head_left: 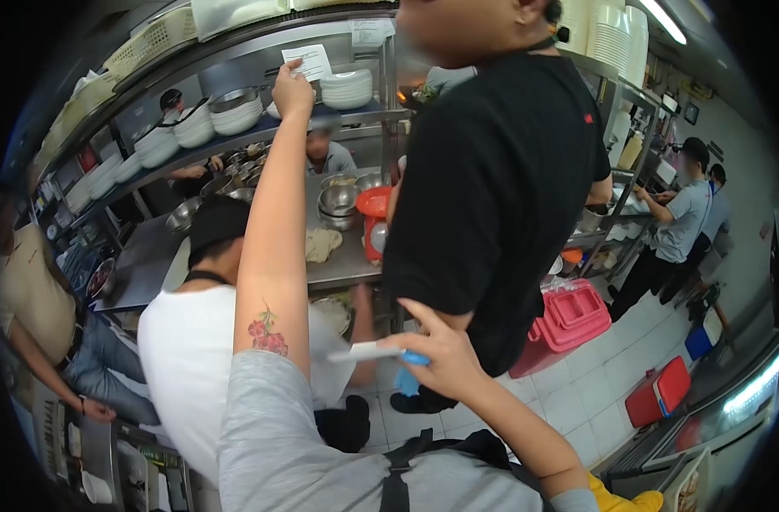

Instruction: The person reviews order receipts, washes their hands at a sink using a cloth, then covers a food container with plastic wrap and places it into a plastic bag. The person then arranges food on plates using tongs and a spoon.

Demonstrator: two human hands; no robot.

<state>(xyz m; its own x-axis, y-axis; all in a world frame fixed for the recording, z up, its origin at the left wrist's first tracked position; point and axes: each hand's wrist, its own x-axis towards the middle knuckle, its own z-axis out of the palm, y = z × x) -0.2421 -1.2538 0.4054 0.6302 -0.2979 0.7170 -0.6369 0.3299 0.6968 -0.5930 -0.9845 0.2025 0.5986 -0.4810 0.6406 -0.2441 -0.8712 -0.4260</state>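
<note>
1. Nearest, the right hand (445, 354) is at chest height, its thumb and fingers closed around a slim blue-and-white object (398, 352); the blurred far end hides what it is.
2. The left arm, in a grey sleeve (270, 401) and with a red flower tattoo (268, 334) on the forearm, reaches up and forward.
3. Just ahead, a person in a white shirt and black cap (189, 341) bends by the steel counter (351, 271), and a person in a black T-shirt (492, 179) stands to the right.
4. At the end of the raised arm, the left hand (294, 90) pinches the lower left edge of a printed paper slip (311, 63) between thumb and fingers, just beside a stack of white plates (347, 90) on the shelf (379, 116).
5. Below the shelf, pale dough (323, 246) lies on the counter, near steel bowls (338, 201) and a red plastic container (374, 202).
6. To the right, a lidded pink bin (568, 314) stands on the tiled floor (577, 401).
7. Farther off on the right, a person in a light shirt (684, 222) works by a rack.
</note>
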